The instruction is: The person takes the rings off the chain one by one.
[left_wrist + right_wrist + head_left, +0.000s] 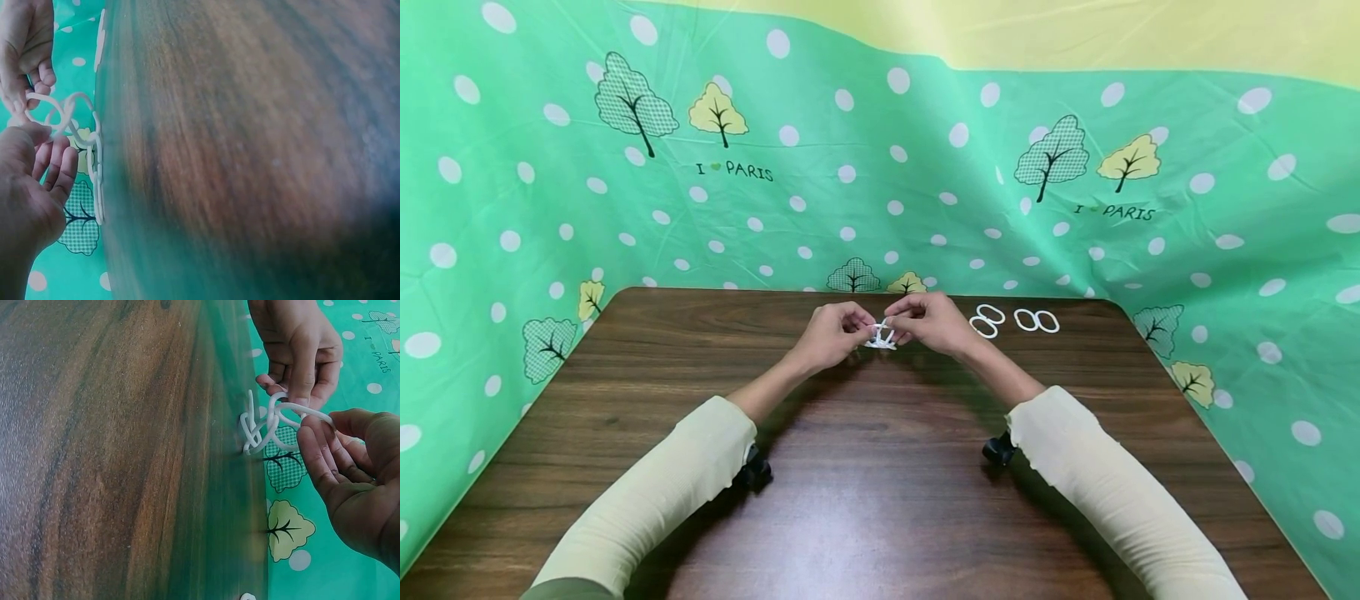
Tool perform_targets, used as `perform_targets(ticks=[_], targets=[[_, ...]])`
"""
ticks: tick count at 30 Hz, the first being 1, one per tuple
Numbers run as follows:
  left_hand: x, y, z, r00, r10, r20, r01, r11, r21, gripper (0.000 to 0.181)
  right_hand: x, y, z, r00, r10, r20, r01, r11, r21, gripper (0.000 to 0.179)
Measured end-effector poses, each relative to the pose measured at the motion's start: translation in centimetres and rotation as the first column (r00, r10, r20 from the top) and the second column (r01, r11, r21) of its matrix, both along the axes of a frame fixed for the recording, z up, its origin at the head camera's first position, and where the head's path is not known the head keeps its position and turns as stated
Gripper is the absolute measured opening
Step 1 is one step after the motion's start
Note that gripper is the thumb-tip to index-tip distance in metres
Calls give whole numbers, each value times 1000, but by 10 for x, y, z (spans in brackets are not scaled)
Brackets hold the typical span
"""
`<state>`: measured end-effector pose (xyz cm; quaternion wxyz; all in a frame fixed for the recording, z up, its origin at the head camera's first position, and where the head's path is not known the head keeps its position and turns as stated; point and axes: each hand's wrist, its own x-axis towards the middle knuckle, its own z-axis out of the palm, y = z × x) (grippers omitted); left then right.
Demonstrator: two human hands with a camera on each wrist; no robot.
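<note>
Several white oval rings joined like chain links [881,340] hang between the two hands near the far edge of the table. From the left, the left hand [831,337] pinches a ring between thumb and fingertips. Opposite it, the right hand [931,322] holds another ring by its side, thumb against the fingers. In the right wrist view the held rings [289,407] cross each other between the fingertips. Lower links [98,181] trail down to the tabletop in the left wrist view.
To the right of the hands, two overlapping white rings [987,320] lie on the dark wooden table [865,467]. Another side-by-side pair of rings [1036,321] lies farther right. A green dotted cloth [850,125] hangs behind the table and along its sides.
</note>
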<state>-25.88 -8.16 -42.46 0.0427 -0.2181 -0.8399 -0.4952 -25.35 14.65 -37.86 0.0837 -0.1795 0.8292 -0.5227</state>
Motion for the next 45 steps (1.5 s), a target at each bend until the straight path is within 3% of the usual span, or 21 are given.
perform_targets(ticks=[12, 26, 45], targets=[[-1, -2, 0, 999, 34, -4, -34, 999, -26, 8, 0, 0, 2, 998, -32, 55, 33, 999, -26, 29], [-4, -6, -3, 1000, 23, 10, -23, 1000, -7, 10, -1, 19, -3, 997, -56, 55, 57, 998, -17, 31], [-3, -9, 0, 999, 10, 43, -10, 1000, 5, 11, -9, 57, -11, 992, -110, 57, 104, 990, 92, 29]])
